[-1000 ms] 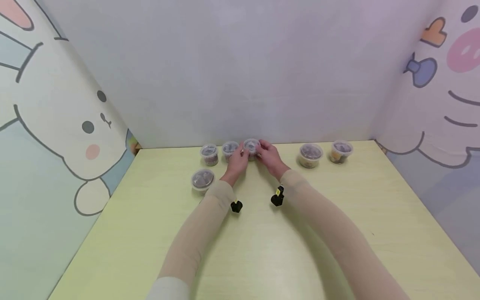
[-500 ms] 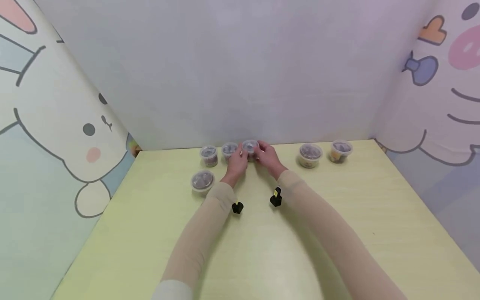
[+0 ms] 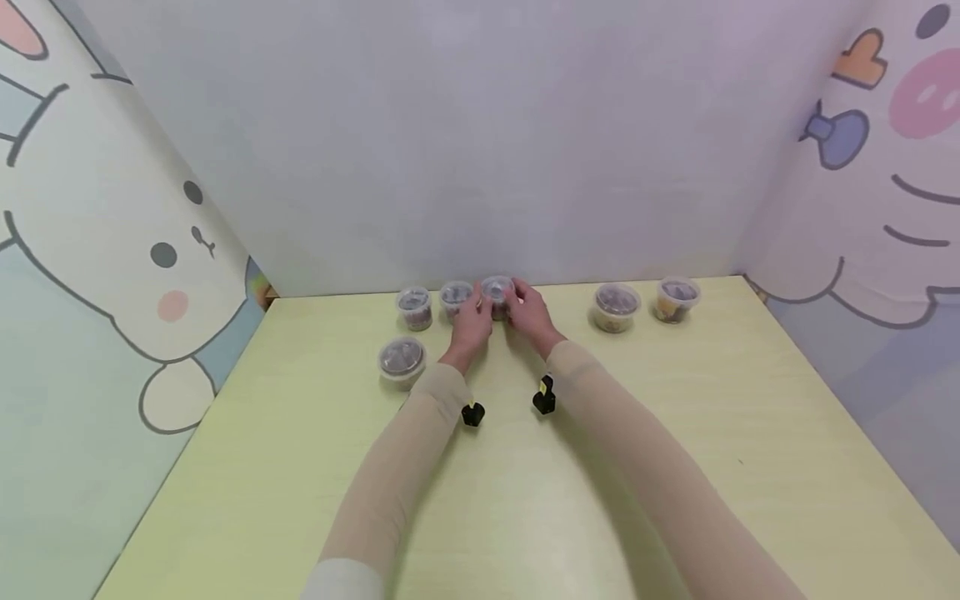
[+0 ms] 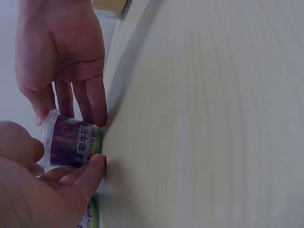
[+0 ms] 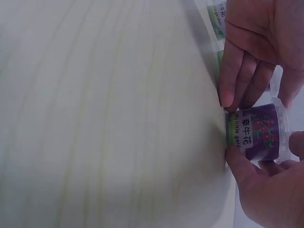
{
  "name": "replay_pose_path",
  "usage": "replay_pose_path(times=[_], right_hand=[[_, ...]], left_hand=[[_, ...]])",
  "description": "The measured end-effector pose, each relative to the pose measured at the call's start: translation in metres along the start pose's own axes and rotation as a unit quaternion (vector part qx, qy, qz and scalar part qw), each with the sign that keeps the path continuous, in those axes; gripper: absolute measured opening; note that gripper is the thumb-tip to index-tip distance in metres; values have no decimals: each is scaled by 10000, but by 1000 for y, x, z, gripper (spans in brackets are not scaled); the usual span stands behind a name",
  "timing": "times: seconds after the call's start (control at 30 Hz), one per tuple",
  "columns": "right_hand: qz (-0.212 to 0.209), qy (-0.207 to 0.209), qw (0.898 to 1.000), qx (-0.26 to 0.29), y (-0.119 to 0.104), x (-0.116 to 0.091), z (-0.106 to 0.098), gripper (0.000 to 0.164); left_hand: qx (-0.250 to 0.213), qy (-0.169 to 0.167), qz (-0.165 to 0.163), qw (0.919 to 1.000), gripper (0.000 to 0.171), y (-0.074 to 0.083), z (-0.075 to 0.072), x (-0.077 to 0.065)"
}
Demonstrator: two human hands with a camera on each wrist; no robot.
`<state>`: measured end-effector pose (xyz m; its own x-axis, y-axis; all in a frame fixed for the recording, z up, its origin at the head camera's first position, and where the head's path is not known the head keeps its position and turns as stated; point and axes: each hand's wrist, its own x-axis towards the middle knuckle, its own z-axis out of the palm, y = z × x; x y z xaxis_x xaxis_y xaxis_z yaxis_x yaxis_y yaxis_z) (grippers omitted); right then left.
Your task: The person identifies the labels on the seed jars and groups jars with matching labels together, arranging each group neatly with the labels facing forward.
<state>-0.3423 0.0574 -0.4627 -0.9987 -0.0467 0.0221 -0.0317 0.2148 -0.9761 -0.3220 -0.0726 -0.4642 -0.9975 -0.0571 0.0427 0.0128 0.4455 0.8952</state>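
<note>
Plainly, a pale yellow-green table [image 3: 555, 500] with a soft sheen fills the lower part of the head view, and up close its top shows fine streaks of wood grain. Behind it rises a plain whitish back wall [image 3: 480, 150] with a faint pink tint towards the upper right. The side walls carry cartoons: a white rabbit [image 3: 112, 242] on the left and a pig with a pink snout [image 3: 926, 96] on the right. At the rear edge of the table, just before the back wall, a purple cup [image 3: 498, 292] stands upright between the person's hands. The left hand [image 3: 471, 325] and the right hand [image 3: 529, 313] grip it from opposite sides, fingers and thumb curved about it. It is a small tub with a clear plastic lid, its dark purple side printed with red flowers and green leaves; a white label bears Chinese characters and the words "My little", the rest partly covered, and a green band runs round the base. Four other lidded tubs are a neighbouring tub [image 3: 454, 292], partly behind the left hand, a far-left tub [image 3: 415, 308], and two tubs [image 3: 617, 308] on the right; one wider tub [image 3: 401, 360] sits nearer the person.
</note>
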Motion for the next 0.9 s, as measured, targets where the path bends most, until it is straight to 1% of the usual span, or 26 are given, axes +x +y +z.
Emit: replay_pose_path(times=[0.1, 0.17, 0.23, 0.3, 0.4, 0.5, 0.57, 0.6, 0.7, 0.77, 0.8, 0.83, 0.87, 0.9], right_hand=[[-114, 30, 9991, -412, -4, -3, -1, 51], [-119, 12, 9981, -603, -8, -5, -2, 51], [-79, -26, 9977, -669, -10, -6, -3, 53], [-6, -73, 9984, -568, -11, -7, -4, 56], [109, -127, 9994, -312, -11, -10, -8, 64], [117, -190, 9994, -254, -9, -12, -12, 69], [55, -270, 9988, -411, -9, -13, -18, 70], [-3, -307, 9978, -591, -11, -14, -23, 69], [-295, -435, 9922, -1131, -20, -17, -42, 62], [-719, -481, 9828, -1632, -30, -18, -60, 56], [-970, -487, 9748, -1947, -34, -18, -70, 53], [-1254, -515, 9637, -2300, -37, -18, -80, 50], [-1598, -513, 9479, -2709, -39, -18, -91, 47], [-1923, -503, 9271, -3176, -41, -18, -101, 45]], left_hand=[[91, 36, 47, 9999, 54, 4, -1, -2], [219, 60, 77, 9997, 53, 7, -1, -4], [365, 48, 106, 9993, 53, 10, -1, -5], [524, -21, 108, 9986, 55, 13, -2, -8], [698, -307, 65, 9971, 61, 19, -5, -15], [892, -706, 29, 9935, 68, 23, -11, -22], [1083, -978, 81, 9893, 73, 25, -15, -26], [1182, -1091, 122, 9869, 74, 27, -17, -28], [1489, -1285, 415, 9796, 74, 34, -22, -31], [1656, -1283, 691, 9754, 71, 40, -23, -31], [1720, -1254, 853, 9734, 67, 43, -22, -30], [1803, -1239, 1036, 9703, 63, 46, -21, -29], [1915, -1239, 1207, 9661, 60, 49, -20, -28], [2041, -1234, 1388, 9612, 57, 52, -18, -27]])
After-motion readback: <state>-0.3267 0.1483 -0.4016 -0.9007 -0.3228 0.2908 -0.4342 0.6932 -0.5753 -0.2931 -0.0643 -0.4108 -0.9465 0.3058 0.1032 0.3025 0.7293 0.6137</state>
